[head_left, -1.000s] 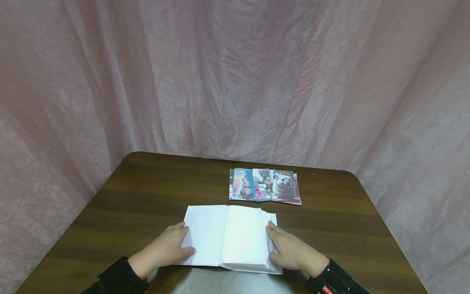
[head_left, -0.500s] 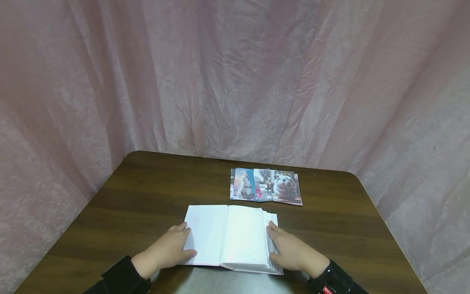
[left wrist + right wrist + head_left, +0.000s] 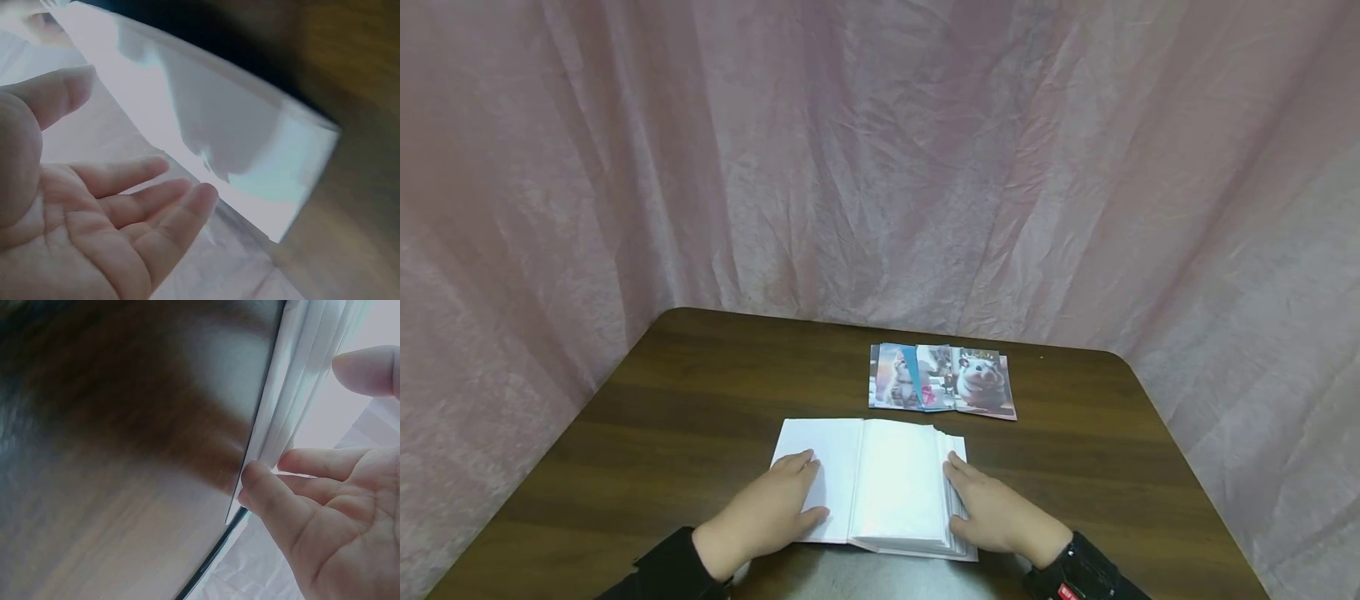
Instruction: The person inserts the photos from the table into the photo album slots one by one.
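A white photo album (image 3: 898, 479) lies open flat on the table, its left side a single bare cover leaf and its right side a thick stack of glossy pages. Over the left leaf reaches my left hand (image 3: 771, 508); in the left wrist view its fingers (image 3: 165, 231) are loosely extended, with nothing between them and the thumb. My right hand (image 3: 1000, 510) rests at the album's right edge, fingers relaxed. The right wrist view has fingertips (image 3: 256, 472) against the page edges (image 3: 294, 381), with the thumb apart above.
Overlapping animal picture cards (image 3: 940, 379) lie behind the album on the brown wooden table (image 3: 715, 400). A pink curtain (image 3: 880, 167) hangs right behind the table's far edge. Dark cuffs (image 3: 673, 567) cover both wrists.
My left hand has moved right, from the album's left edge to farther over the left leaf. The right hand, album and picture cards stay in place.
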